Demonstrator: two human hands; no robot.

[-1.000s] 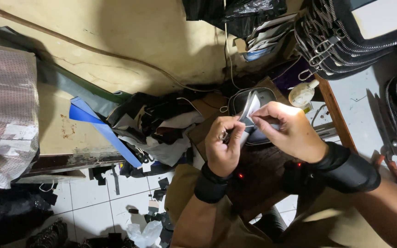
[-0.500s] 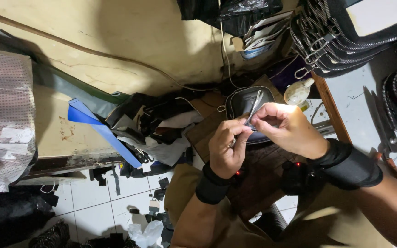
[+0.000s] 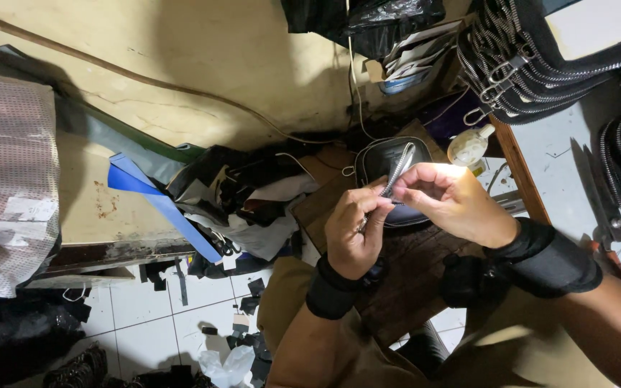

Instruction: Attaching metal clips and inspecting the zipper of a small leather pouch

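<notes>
From the head view, the left hand (image 3: 353,230) and the right hand (image 3: 448,201) both pinch a thin silver strip (image 3: 399,169) with closed fingers, just above a small black pouch (image 3: 381,162) on the tabletop (image 3: 411,266).

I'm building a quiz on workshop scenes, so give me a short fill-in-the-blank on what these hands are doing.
1. Both hands pinch a strip of silver ____ tape.
2. The left hand and right hand each wear a ____ wristband.
3. Behind the hands lies a dark oval pouch; left of it leans a flat ____ sheet.

Missing words: zipper; black; blue
</notes>
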